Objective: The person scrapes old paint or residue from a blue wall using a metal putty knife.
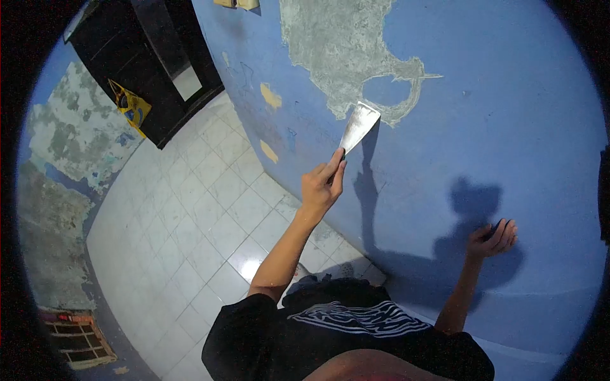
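My left hand [322, 185] grips the handle of a putty knife [360, 127], its wide metal blade pointing up. The blade's edge lies at the lower border of a bare grey patch [343, 51] on the blue wall [508, 127]. Around a small island of blue paint, the bare patch forms a ring. Lower right, my right hand [494, 239] is by the wall with its fingers curled and slightly apart, palm up; nothing shows in it. Shadows of the knife and of my body fall on the wall.
White tiled floor [197, 190] extends on the left. A dark cabinet [136, 57] with a yellow bag [131, 106] hanging on it is at the upper left. Another wall [57, 209] with peeling paint stands at the far left, near a barred frame [77, 340].
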Demonstrator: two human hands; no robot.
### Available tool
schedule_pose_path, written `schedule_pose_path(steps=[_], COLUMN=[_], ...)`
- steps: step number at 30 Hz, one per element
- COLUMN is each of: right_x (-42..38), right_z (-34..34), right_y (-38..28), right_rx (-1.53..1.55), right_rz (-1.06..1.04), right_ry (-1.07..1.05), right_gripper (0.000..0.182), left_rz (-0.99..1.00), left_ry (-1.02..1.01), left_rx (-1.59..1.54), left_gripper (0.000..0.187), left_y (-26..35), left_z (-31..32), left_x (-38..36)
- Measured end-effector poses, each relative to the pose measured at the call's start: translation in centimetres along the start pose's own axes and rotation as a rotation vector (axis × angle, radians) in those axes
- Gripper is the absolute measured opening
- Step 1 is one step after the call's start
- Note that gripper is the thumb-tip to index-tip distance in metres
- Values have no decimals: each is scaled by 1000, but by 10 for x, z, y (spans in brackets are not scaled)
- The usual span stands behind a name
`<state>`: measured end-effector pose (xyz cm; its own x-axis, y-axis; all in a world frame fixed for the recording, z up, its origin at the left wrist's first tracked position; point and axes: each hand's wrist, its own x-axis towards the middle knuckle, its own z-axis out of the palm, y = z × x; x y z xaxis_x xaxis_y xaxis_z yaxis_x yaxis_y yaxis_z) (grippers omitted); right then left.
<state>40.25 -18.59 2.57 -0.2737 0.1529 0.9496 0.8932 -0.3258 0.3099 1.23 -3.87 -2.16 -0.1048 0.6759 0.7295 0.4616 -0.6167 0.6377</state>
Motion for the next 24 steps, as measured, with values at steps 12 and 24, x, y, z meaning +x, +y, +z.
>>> schedule_pose_path(steps=[12, 24], right_x=[6, 7], right_z=[-8, -8], right_y=[-26, 23], right_rx=[112, 2], right_rz=[69, -98], right_ry=[-52, -39], right_gripper=[42, 49], left_rz=[-42, 251], left_ry=[61, 229], left_rx=[-47, -59], left_gripper=[32, 43], left_y=[10, 14], left_z=[8, 43], left_x=[7, 71])
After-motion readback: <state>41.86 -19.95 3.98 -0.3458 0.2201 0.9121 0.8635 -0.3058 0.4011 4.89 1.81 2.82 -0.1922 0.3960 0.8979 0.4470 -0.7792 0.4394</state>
